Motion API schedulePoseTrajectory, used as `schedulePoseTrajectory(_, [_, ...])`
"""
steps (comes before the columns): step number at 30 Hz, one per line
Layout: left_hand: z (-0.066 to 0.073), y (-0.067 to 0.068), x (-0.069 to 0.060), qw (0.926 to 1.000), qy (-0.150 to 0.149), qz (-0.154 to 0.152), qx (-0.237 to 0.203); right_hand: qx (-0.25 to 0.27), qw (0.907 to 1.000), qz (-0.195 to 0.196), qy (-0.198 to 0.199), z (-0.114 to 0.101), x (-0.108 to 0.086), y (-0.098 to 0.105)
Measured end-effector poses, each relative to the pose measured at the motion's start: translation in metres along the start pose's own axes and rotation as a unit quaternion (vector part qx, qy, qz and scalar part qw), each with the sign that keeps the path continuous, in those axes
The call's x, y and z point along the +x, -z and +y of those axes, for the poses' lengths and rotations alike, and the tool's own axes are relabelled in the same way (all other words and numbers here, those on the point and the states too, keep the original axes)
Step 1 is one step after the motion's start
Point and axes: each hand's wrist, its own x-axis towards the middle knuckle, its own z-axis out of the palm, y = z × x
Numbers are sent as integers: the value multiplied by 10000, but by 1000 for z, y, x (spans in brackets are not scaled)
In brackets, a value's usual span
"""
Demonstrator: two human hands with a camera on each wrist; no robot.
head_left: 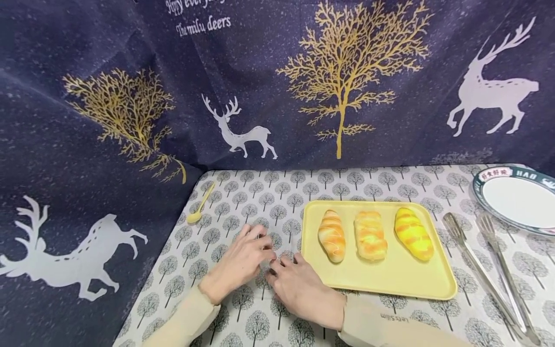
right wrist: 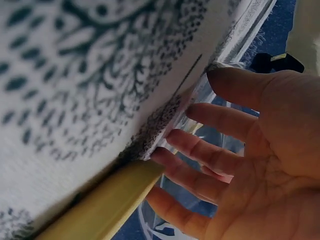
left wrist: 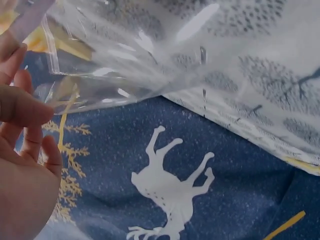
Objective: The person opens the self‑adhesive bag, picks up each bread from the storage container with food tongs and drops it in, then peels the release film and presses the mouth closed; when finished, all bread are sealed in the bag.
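Observation:
Both hands are close together over the table, left of the yellow tray. My left hand (head_left: pixel 244 258) pinches the edge of a clear plastic bag (left wrist: pixel 125 75) between thumb and fingers; the bag stretches across the left wrist view and barely shows in the head view. My right hand (head_left: pixel 303 291) meets it from the other side. In the right wrist view its fingers are spread and slightly bent, fingertips on clear plastic at the tabletop, next to the edge of the yellow tray (head_left: pixel 390 284). The tray bears three breads: a twisted roll (head_left: pixel 332 236), an oblong bread (head_left: pixel 370 235) and a yellow bread (head_left: pixel 414 233).
A yellow spoon (head_left: pixel 200 207) lies at the back left of the tree-print tablecloth (head_left: pixel 256 327). Right of the tray lie metal tongs (head_left: pixel 498 274), with a green-rimmed white plate (head_left: pixel 520 200) behind them. A dark blue deer-print cloth (head_left: pixel 260 72) hangs behind and at the left.

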Motion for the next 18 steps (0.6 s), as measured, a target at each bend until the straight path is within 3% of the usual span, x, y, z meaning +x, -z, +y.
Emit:
schedulePoseTrajectory(6, [-1, 8, -8, 9994, -33, 352, -36, 129, 9999, 44, -39, 3, 4, 2])
schedulePoseTrajectory(18, [-1, 7, -19, 9933, -33, 1126, -274, 468, 9980, 247, -345, 0, 19, 3])
